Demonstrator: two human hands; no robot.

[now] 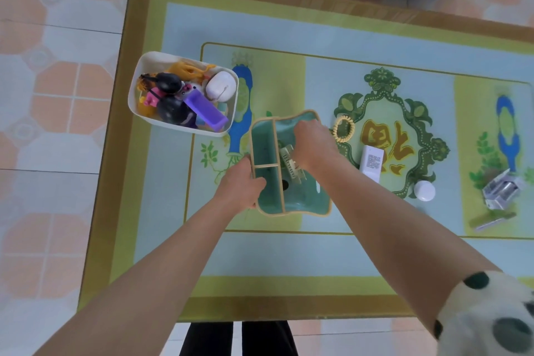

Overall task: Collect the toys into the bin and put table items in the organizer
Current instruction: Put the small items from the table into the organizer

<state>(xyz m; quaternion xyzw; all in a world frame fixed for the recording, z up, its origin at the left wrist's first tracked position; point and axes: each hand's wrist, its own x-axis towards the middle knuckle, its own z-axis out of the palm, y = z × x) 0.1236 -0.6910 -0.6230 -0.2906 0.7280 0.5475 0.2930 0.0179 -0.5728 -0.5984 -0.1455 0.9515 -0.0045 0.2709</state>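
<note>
Toy bin [138, 101] far-left of organizer [300, 199]; left hand [241, 182] grips its edge, right hand [313, 143] holds comb [290, 163] inside; hair tie [343, 128], charger [371, 162] right.

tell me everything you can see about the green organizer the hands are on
The organizer is a teal-green tray with a tan rim and wavy corners, plastic by its look. Tan dividers split it into two small left compartments and one large right one. It sits upright on the patterned table mat, right of the white toy bin. The left hand grips its left rim; the right hand reaches into the large compartment, where a pale comb-like clip lies. The small compartments look empty.
</note>
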